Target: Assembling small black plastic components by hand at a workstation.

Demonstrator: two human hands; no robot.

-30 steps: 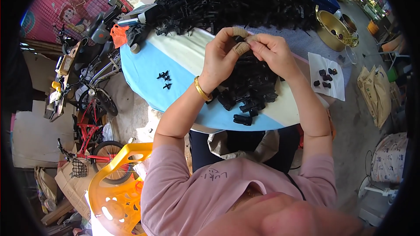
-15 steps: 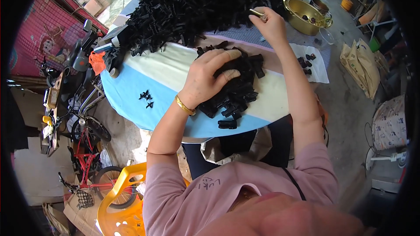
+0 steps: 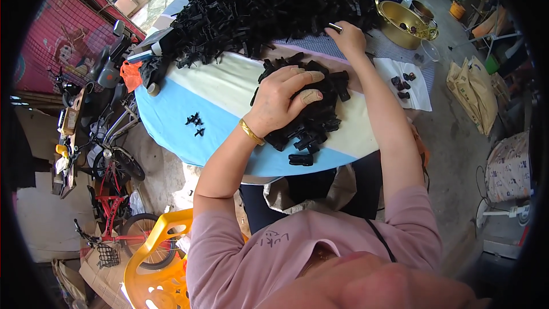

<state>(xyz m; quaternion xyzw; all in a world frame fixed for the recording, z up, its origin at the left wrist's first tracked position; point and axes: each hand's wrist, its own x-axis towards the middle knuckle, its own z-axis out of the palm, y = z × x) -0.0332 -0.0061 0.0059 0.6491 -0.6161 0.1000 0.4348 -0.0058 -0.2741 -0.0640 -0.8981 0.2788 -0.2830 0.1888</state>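
Left hand (image 3: pixel 280 98), thumb and fingers apart, covers the bench's (image 3: pixel 171 106) near black pile (image 3: pixel 326 106), right hand (image 3: pixel 350 41) pinches 1 shiny rod (image 3: pixel 335 27), and the larger far heap (image 3: pixel 274 6) seems left.

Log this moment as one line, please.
left hand: on smaller black pile, grip unclear | right hand: holding small shiny object near larger black heap | stray black pieces: on blue stripe

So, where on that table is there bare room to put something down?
On the blue stripe between the small black cluster and the left forearm; on the cream stripe between the big black heap and the left hand; and on the cream patch between the smaller black pile and the right forearm. It is crowded at the heap and under that hand.
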